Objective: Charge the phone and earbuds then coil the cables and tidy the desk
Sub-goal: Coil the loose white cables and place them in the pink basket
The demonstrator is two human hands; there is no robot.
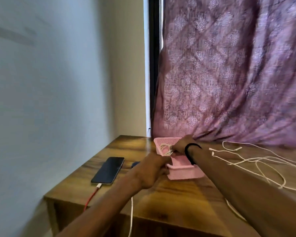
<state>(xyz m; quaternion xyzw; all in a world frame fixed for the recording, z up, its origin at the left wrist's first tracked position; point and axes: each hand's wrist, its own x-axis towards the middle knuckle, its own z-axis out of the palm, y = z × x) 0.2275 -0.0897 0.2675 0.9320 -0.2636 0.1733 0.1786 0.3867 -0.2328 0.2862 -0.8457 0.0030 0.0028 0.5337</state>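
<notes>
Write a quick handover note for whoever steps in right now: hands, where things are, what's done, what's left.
Right hand: shut on the coiled white cable, placing it in the pink basket.
Left hand: gripping the basket's near edge, steadying it.
Phone: flat on the desk left of the basket, red cable plugged in.
A dark item behind the left hand may be the earbuds case; cannot tell.
Done: phone connected, one cable coiled.
Left: loose white cables on the right need coiling and storing; confirm earbuds charging.
</notes>
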